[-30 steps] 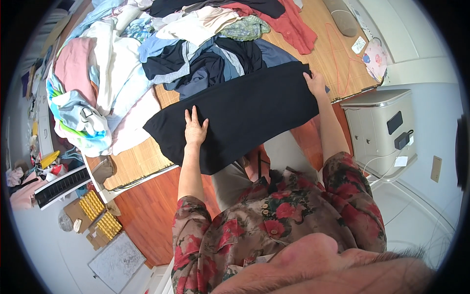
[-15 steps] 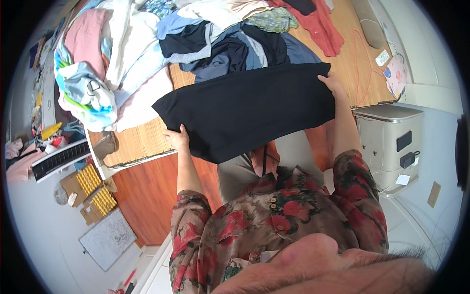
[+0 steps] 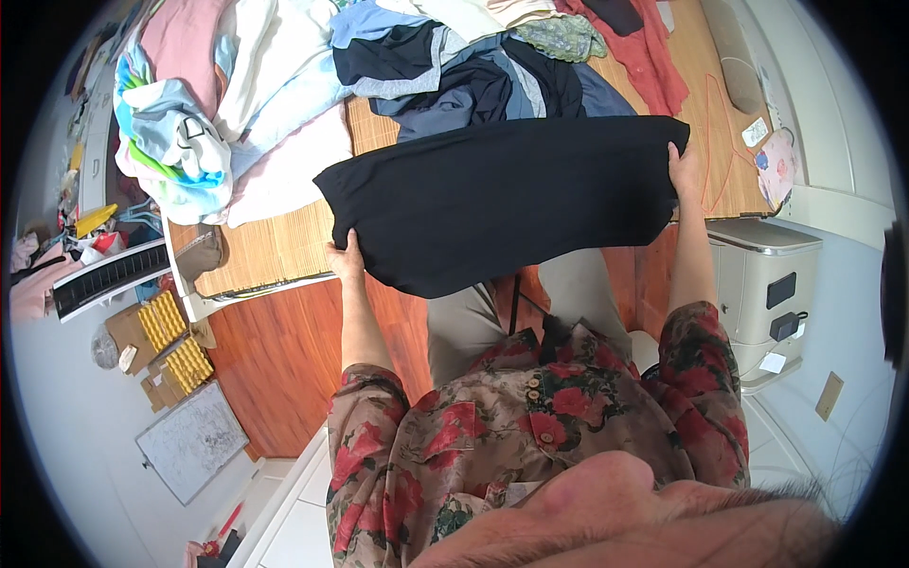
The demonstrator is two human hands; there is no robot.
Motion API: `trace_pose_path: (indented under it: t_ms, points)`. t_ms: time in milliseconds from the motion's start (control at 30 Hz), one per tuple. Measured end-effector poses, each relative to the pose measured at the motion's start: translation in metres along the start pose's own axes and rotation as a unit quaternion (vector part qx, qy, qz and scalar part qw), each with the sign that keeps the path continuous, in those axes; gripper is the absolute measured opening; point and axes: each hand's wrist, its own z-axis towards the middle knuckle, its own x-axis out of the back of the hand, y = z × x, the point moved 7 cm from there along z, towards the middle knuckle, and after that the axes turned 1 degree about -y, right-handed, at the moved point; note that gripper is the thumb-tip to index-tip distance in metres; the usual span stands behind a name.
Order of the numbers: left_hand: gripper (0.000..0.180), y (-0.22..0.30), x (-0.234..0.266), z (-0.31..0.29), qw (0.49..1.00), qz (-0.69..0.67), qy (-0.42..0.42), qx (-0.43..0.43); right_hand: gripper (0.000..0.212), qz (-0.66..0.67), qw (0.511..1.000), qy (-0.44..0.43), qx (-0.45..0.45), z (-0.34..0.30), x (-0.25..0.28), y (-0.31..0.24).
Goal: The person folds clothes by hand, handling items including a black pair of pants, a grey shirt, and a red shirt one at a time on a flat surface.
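Observation:
A black garment (image 3: 511, 204), folded into a long panel, is stretched out sideways between my two hands. It hangs above the near edge of the bed and partly over my lap; its exact kind I cannot tell. My left hand (image 3: 347, 257) grips its lower left edge, thumb on top. My right hand (image 3: 682, 172) holds the right end near the upper corner, thumb showing over the cloth and the other fingers behind it. Just beyond the cloth lies a heap of dark and blue clothes (image 3: 464, 90), touching or close behind its far edge.
Pink, white and patterned clothes (image 3: 180, 123) pile up at the left of the mat-covered bed (image 3: 260, 260). A red garment (image 3: 653, 71) and an orange-red hanger (image 3: 710, 142) lie at the right. A beige cabinet (image 3: 748, 293) stands by the bed's right corner.
The black garment has shifted to the right in the picture and is pulled a little straighter. Both hands keep hold of it, the right one further out.

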Motion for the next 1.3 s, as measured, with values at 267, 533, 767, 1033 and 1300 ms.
trace_pose_path:
  t_ms: [267,533,767,1033,1300]
  points:
    - [0.056,0.088,0.011,-0.034,0.942,0.147,0.176,-0.243,0.055,0.223,0.907,-0.254,-0.25,-0.045,-0.019,0.056]
    - [0.039,0.246,-0.151,-0.193,0.754,-0.307,-0.581,-0.023,0.032,0.095,0.985,-0.144,-0.021,-0.025,0.019,0.032]
    - [0.069,0.272,-0.208,-0.247,0.752,-0.233,-0.615,0.038,0.036,-0.099,0.986,-0.057,0.125,-0.052,0.027,-0.044]
    - [0.092,0.25,-0.233,-0.237,0.698,-0.333,-0.612,0.164,0.073,-0.114,0.939,-0.283,0.156,-0.189,-0.053,-0.194]
    - [0.077,0.252,-0.232,-0.227,0.81,-0.221,-0.533,0.105,0.061,-0.184,0.949,-0.18,0.181,-0.2,-0.02,-0.157]
